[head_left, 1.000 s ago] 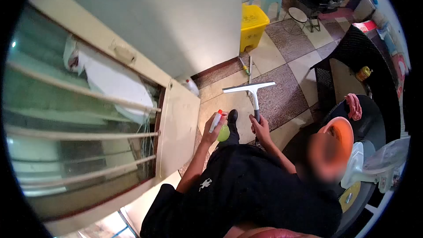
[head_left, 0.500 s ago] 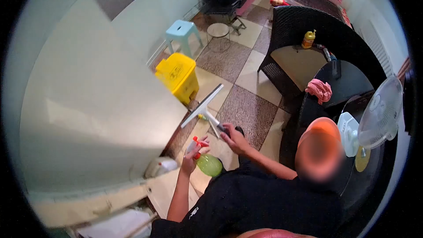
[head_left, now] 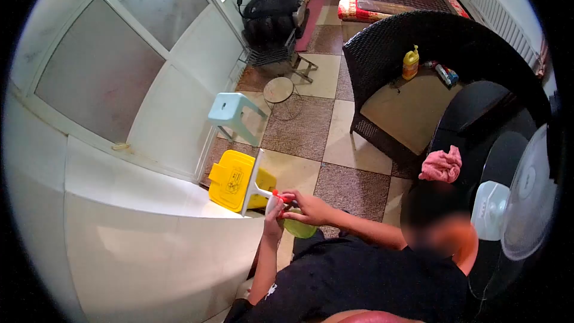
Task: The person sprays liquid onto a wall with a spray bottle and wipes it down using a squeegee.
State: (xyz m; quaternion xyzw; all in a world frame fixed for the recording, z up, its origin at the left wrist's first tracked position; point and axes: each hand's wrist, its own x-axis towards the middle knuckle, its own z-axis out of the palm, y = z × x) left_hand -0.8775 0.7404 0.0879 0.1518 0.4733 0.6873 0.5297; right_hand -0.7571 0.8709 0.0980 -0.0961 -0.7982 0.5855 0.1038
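Snugly, the left hand (head_left: 273, 222) is clamped around the neck of the green spray bottle (head_left: 301, 229); beside it, the right hand (head_left: 312, 210) grips the squeegee (head_left: 252, 183), its blade standing left, in front of the yellow bin (head_left: 230, 182). Both forearms (head_left: 368, 227) reach forward, converging. Overlapping fingers (head_left: 291, 195) hide most of the squeegee's handle; whether they touch is unclear.

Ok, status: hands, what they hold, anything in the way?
Left hand gripping spray bottle. Right hand holding squeegee, close beside left. Yellow bin shows behind squeegee; contact can't be told.
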